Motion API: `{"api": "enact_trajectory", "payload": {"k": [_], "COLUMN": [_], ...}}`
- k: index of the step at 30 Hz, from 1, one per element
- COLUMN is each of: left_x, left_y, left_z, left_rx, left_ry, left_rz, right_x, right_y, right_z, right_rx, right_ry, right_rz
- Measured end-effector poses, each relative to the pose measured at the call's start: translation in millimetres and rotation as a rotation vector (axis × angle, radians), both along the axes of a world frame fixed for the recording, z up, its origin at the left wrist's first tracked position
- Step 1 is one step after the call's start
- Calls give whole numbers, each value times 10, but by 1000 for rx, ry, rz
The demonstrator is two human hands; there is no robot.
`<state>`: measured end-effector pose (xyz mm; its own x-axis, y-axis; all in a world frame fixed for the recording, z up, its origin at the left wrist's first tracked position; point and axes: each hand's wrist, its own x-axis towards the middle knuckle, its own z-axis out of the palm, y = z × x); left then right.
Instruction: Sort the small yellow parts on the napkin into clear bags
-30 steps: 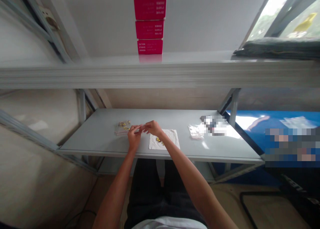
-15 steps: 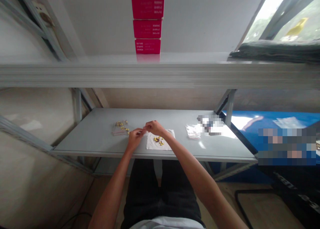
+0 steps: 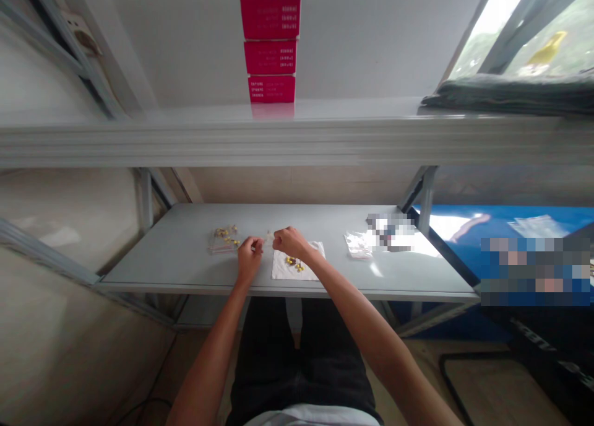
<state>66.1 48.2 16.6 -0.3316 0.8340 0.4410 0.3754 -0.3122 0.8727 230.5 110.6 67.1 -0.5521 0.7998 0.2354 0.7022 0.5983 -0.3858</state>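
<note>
My left hand (image 3: 250, 252) is closed, its thumb and fingers pinched together just left of a white cloth (image 3: 283, 272). Over the cloth's upper left edge, my right hand (image 3: 289, 241) is closed too, knuckles up. A small, pale, see-through thing (image 3: 268, 236) shows in the gap between the two hands; its kind and which hand has it are too faint to tell. Several small yellow-headed pieces (image 3: 299, 267) lie on the cloth below my right hand. Beside my left hand, a clear container (image 3: 218, 249) has more yellow pieces (image 3: 224, 232) in and around it.
Clear plastic bags (image 3: 358, 245) lie to the right on the grey table (image 3: 176, 252). A shelf (image 3: 204, 142) crosses above it, bearing three stacked red boxes (image 3: 270, 57) and dark folded fabric (image 3: 505, 95). At right stands a blue table (image 3: 459, 218).
My hands were touching at the fingertips and have drawn slightly apart. My right hand has turned knuckles up, and the pale thing now shows between them.
</note>
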Motion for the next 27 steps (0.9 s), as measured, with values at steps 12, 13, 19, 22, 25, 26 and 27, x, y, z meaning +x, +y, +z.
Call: {"api": "enact_trajectory", "payload": {"k": [12,13,19,22,25,26,27], "left_x": [293,284,241,277,323,333,342], "left_y": [302,337,332,301,288,284,279], "left_z": [-116,-133,-118,-94,-86,-85,-85], "left_rx": [-34,-93,-186,-155,-145,-141,-137], "left_ry": [-404,-482,-662,-615,-569,-560,-558], "left_rz": [-152,-221,-338,-298,-307,-306,-303], "right_x": [229,274,593,734,831,851,865], "right_y": [286,291,179,86,4,-19,-39], "right_z": [-189,-197,-269,-380,-500,-530,-550], "right_rx": [-512,-530,-493,-388,-255,-227,-210], "right_ry": [999,1038,992,847,753,748,752], "right_rz": [223,229,198,140,82,68,55]}}
